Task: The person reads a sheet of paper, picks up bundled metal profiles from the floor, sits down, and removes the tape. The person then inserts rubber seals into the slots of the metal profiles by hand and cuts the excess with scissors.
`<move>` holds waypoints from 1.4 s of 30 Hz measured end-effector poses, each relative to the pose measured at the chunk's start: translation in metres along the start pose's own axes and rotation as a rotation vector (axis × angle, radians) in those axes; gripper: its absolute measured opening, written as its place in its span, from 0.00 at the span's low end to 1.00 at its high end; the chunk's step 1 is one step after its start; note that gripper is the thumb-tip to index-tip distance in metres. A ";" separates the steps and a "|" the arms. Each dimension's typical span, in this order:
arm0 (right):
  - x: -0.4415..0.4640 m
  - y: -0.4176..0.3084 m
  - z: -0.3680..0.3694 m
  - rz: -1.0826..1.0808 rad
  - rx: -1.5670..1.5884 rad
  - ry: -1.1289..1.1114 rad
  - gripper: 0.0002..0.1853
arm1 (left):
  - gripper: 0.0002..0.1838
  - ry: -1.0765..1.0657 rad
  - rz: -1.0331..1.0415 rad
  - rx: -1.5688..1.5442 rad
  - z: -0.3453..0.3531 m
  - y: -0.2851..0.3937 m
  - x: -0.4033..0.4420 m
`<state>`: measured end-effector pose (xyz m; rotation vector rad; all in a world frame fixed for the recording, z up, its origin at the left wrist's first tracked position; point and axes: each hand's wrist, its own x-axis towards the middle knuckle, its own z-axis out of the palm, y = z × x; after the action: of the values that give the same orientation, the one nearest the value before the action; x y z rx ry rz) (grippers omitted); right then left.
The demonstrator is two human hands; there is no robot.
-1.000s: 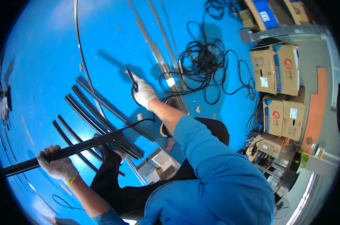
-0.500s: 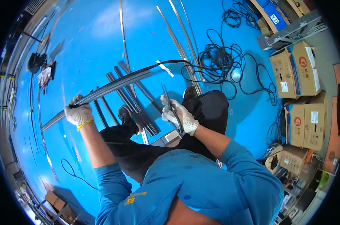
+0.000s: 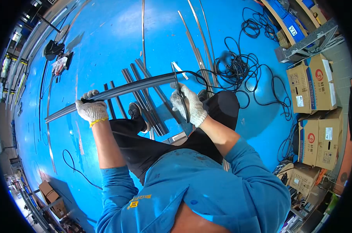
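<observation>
Two hands (image 3: 92,110), one strip (image 3: 133,86), apparently one cutter (image 3: 178,88)

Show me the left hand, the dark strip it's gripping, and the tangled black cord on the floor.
left hand (image 3: 92,110): head view, on the back of the glove.
dark strip (image 3: 137,86): head view, on its middle stretch.
tangled black cord (image 3: 236,67): head view, on the dense middle.

The white-gloved left hand (image 3: 91,110) covered a section of the long, black, grooved strip (image 3: 133,87). The white-gloved right hand (image 3: 189,104) partly concealed the dark metal scissors (image 3: 179,91). Print on the brown cardboard carton's white label (image 3: 329,133) was illegible.
</observation>
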<state>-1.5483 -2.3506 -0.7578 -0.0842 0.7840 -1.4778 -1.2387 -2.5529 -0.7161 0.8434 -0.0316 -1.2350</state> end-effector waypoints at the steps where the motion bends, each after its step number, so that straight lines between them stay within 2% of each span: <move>1: -0.006 -0.004 0.002 0.036 -0.045 0.008 0.23 | 0.26 -0.001 0.014 -0.013 -0.001 -0.001 0.000; 3: -0.011 -0.009 0.004 0.079 -0.093 0.020 0.23 | 0.25 -0.019 -0.003 -0.046 -0.005 -0.004 0.004; 6: -0.007 -0.005 0.009 0.118 -0.451 0.113 0.22 | 0.25 -0.031 -0.008 -0.113 -0.013 -0.002 0.015; 8: 0.012 0.000 -0.002 0.161 -0.479 0.126 0.20 | 0.24 -0.090 0.020 -0.079 -0.011 0.005 0.033; 9: 0.019 0.005 -0.012 0.176 -0.502 0.159 0.19 | 0.23 -0.069 0.117 -0.029 -0.006 0.013 0.038; 11: 0.039 0.011 -0.035 0.167 -0.778 0.215 0.18 | 0.21 -0.060 0.269 0.077 0.013 0.037 0.058; 13: 0.058 0.012 -0.065 -0.230 -1.822 0.113 0.21 | 0.19 -0.039 0.336 0.149 0.011 0.053 0.086; 14: 0.073 0.013 -0.082 0.006 -1.756 0.165 0.24 | 0.18 -0.045 0.371 0.303 0.007 0.060 0.104; 16: 0.103 0.019 -0.109 0.269 -1.678 0.198 0.27 | 0.15 -0.056 0.417 0.628 -0.005 0.072 0.137; 17: 0.118 0.020 -0.118 0.284 -1.835 0.195 0.27 | 0.15 -0.036 0.417 0.640 -0.020 0.069 0.152; 18: 0.135 0.024 -0.126 0.297 -1.994 0.193 0.27 | 0.14 -0.077 0.339 0.805 -0.045 0.058 0.170; 19: 0.152 0.029 -0.134 0.323 -1.999 0.183 0.27 | 0.13 -0.119 0.249 0.965 -0.074 0.045 0.186; 21: 0.181 0.039 -0.155 0.364 -2.117 0.234 0.27 | 0.13 -0.042 0.094 1.171 -0.135 0.008 0.208; 24: 0.225 0.043 -0.164 0.415 -2.180 0.310 0.26 | 0.14 0.049 -0.091 1.320 -0.231 -0.042 0.231; 26: 0.268 0.043 -0.166 0.442 -2.186 0.406 0.25 | 0.22 0.112 -0.119 1.796 -0.301 -0.075 0.250; 27: 0.283 0.043 -0.171 0.476 -2.191 0.401 0.25 | 0.22 0.121 -0.149 1.805 -0.308 -0.081 0.251; 29: 0.306 0.042 -0.186 0.365 -2.135 0.483 0.25 | 0.25 0.062 -0.043 2.105 -0.314 -0.087 0.254; 30: 0.312 0.042 -0.191 0.394 -2.140 0.486 0.25 | 0.26 0.016 0.017 2.250 -0.311 -0.093 0.256; 31: 0.318 0.043 -0.194 0.219 -2.205 0.457 0.25 | 0.26 0.010 -0.005 2.257 -0.305 -0.101 0.259; 33: 0.329 0.049 -0.201 -0.152 -2.300 0.398 0.26 | 0.25 -0.402 0.055 2.363 -0.279 -0.125 0.267; 34: 0.335 0.058 -0.207 -0.136 -2.301 0.407 0.26 | 0.24 -0.616 0.089 2.393 -0.262 -0.139 0.268; 36: 0.351 0.084 -0.220 0.075 -2.207 0.412 0.25 | 0.22 -0.894 -0.167 2.209 -0.206 -0.185 0.252; 37: 0.361 0.095 -0.225 0.082 -2.204 0.422 0.25 | 0.21 -1.117 -0.215 2.107 -0.203 -0.215 0.250; 38: 0.372 0.104 -0.229 0.298 -2.037 0.521 0.26 | 0.21 -1.332 -0.260 1.987 -0.200 -0.246 0.249; 39: 0.380 0.111 -0.232 0.499 -1.854 0.609 0.26 | 0.19 -1.322 -0.298 1.964 -0.187 -0.274 0.238; 41: 0.398 0.114 -0.228 0.498 -1.850 0.635 0.26 | 0.17 -1.313 -0.324 1.940 -0.166 -0.326 0.227; 42: 0.403 0.115 -0.226 0.508 -1.848 0.656 0.26 | 0.14 -1.562 0.151 1.888 -0.161 -0.350 0.224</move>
<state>-1.6077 -2.6071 -1.1548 -0.7283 2.2665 0.1391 -1.3670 -2.6784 -1.1241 1.0190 -2.7544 -1.1539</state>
